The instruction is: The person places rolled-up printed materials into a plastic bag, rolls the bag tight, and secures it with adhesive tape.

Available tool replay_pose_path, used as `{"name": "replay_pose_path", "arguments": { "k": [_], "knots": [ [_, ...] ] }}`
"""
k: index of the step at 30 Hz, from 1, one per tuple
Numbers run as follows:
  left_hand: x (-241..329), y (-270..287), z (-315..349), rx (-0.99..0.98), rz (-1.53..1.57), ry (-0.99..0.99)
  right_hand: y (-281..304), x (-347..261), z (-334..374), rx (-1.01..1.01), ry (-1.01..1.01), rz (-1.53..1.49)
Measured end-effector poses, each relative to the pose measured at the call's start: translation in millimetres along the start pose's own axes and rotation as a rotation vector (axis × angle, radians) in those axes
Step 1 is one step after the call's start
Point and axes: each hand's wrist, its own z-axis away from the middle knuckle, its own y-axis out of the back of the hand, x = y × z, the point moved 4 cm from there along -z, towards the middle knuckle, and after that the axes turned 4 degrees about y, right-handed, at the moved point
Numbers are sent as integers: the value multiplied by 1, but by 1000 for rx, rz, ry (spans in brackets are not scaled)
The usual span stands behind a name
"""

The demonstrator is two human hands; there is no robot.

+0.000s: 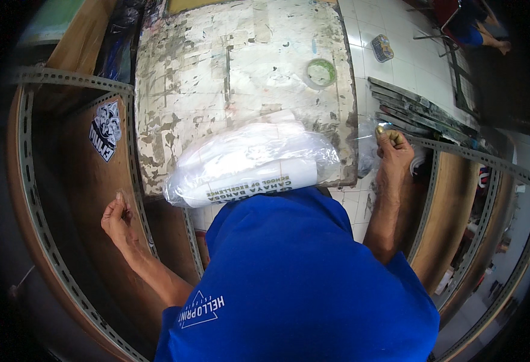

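A clear plastic bag (319, 148) wraps rolled or folded white cloth (235, 160) with dark printing on it. This bundle lies at the near edge of a worn, paint-spotted table (186, 78), right against my blue shirt. Off to the left, apart from the bundle, my left hand (118, 223) is closed in a pinch; a small see-through bit seems to show at its fingertips. My right hand (396, 151) is raised beyond the table's right edge, also pinching. Something thin and shiny shows at its fingertips, too small to name, with crumpled clear plastic (367, 154) beside it.
A green tape roll (321, 73) lies on the table's right part. Metal-framed shelves (129, 127) stand at left and right. Dark flat bars (410, 105) are stacked at the right. A small container (382, 48) is on the tiled floor; another person's leg (488, 39) shows at the far right.
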Motion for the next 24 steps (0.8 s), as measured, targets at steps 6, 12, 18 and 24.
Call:
{"name": "replay_pose_path", "arguments": {
  "k": [6,12,18,24],
  "knots": [
    [-2,0,-2,20,28,4,0,-5,-1,0,25,-65],
    [4,-4,1,-21,40,1,1,-16,-3,55,9,4],
    [6,-8,-4,-6,23,-13,-4,-11,-9,29,61,-43],
    [14,-20,-6,-27,19,-5,-6,-12,-15,7,53,-3]
  ]
}}
